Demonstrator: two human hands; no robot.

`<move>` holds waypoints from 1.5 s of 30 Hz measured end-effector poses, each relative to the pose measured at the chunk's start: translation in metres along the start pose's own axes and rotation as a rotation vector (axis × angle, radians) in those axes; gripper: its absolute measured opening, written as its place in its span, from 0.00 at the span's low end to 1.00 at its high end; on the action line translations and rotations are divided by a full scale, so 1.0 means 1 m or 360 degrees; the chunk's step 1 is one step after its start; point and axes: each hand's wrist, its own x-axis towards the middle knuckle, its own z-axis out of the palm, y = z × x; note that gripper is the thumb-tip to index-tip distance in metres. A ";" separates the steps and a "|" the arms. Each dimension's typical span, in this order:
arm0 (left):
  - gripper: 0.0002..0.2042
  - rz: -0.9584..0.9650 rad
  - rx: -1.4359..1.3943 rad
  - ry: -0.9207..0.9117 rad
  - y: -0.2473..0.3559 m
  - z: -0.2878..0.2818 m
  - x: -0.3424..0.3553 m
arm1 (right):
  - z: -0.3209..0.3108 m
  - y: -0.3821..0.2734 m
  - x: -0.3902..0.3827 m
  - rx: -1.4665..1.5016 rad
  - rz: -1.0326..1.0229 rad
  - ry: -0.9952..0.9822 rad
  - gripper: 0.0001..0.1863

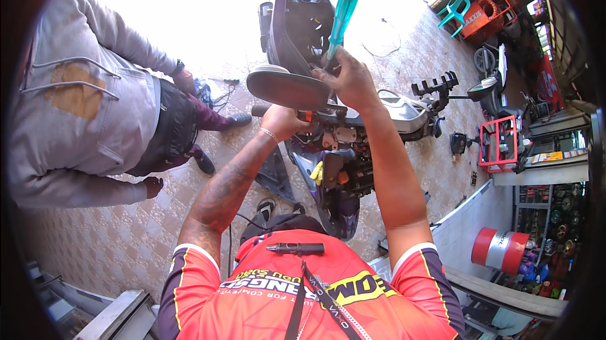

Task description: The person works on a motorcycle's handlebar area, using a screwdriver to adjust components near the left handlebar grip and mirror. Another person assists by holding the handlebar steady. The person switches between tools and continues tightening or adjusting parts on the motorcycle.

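Observation:
My right hand [353,81] is closed round the lower end of a screwdriver [343,17] with a translucent green handle, which points up and away from me. Its shaft is mostly hidden by my fingers. A dark oval mirror [287,91] sits just left of that hand. Beneath the mirror, my left hand [282,123] is wrapped round the handlebar [259,110] of a partly stripped scooter [344,135]; some of its fingers are hidden. Beyond both hands stands a dark purple body panel [287,31] with its inner side exposed.
A person in a grey hoodie [95,94] stands close on my left. On the right are a second scooter [495,97], a red metal frame [499,144], a teal chair [454,12] and a red-and-white drum [500,248]. A dark panel [274,173] lies on the tiled floor [158,239].

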 end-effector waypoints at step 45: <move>0.27 -0.0040 0.0060 -0.0108 -0.001 -0.003 0.002 | 0.018 0.008 0.001 0.0872 0.0122 -0.0011 0.13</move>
